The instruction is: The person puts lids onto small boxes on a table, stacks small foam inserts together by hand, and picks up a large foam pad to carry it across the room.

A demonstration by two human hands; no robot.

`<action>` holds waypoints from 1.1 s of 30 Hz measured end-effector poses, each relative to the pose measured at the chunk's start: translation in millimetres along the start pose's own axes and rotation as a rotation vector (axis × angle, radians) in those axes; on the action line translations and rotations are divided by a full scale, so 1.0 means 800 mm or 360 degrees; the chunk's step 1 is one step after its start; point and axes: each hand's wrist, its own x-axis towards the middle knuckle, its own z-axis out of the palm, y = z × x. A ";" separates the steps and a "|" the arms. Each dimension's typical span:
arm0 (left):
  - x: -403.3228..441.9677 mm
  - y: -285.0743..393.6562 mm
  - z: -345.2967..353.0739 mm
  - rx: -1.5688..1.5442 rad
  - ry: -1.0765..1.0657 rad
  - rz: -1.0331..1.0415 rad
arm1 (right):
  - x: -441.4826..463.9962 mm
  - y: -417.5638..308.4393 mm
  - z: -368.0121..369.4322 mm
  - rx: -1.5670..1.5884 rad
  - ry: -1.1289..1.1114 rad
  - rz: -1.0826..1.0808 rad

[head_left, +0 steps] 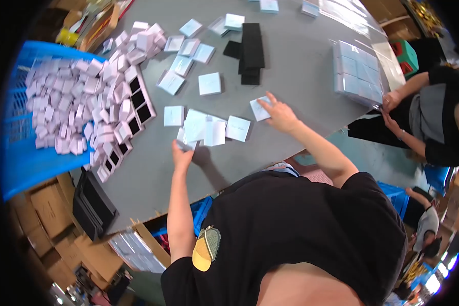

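Note:
My left hand (182, 156) is closed on a small pale box (185, 139) at the near side of a cluster, its fingertips partly hidden by the box. Touching that cluster are several more pale blue-white boxes, among them a box standing higher (214, 132) and a square one with faint print (237, 128). To the right, my right hand (281, 114) has its fingers spread, with fingertips resting on another printed box (259, 108). Beyond the hands, a single box (209, 84) lies flat on the grey table (301, 66).
A blue crate (15, 153) heaped with small pinkish-white boxes (69, 102) stands left, beside a tray with black compartments (143, 109). Black strips (252, 51) lie at the back. On the right, another person's hands (390, 104) touch a plastic-wrapped stack of boxes (357, 71).

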 end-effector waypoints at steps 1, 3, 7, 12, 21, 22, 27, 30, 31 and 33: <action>-0.014 0.021 0.007 -0.0048 -0.0046 -0.0011 | 0.000 0.009 -0.002 0.0021 0.0011 -0.0049; -0.027 0.030 0.017 0.0033 -0.0125 -0.0003 | 0.004 0.018 -0.011 0.0058 0.0054 -0.0137; -0.053 0.026 0.030 -0.0365 -0.0065 -0.0109 | -0.009 0.006 -0.019 0.0163 0.0210 -0.0012; -0.059 -0.033 0.040 -0.0343 -0.0027 -0.0059 | -0.046 -0.015 0.009 0.0459 0.0080 -0.0189; -0.072 -0.062 0.009 -0.0516 -0.0139 -0.0212 | 0.023 0.010 -0.034 0.0607 0.0028 0.0112; -0.070 -0.089 0.003 -0.0567 -0.0125 -0.0192 | 0.040 0.018 -0.057 0.0619 0.0152 0.0288; -0.104 -0.160 -0.049 -0.0752 -0.0028 -0.0585 | 0.175 0.000 -0.117 0.0529 0.0515 0.1018; -0.126 -0.183 -0.064 -0.0938 0.0142 -0.0809 | 0.259 -0.042 -0.104 0.0426 0.0355 0.1210; -0.127 -0.183 -0.066 -0.0974 0.0192 -0.0862 | 0.278 -0.046 -0.093 0.0330 0.0383 0.1209; -0.137 -0.178 -0.066 -0.0944 0.0216 -0.0860 | 0.293 -0.042 -0.078 0.0045 0.0270 0.1127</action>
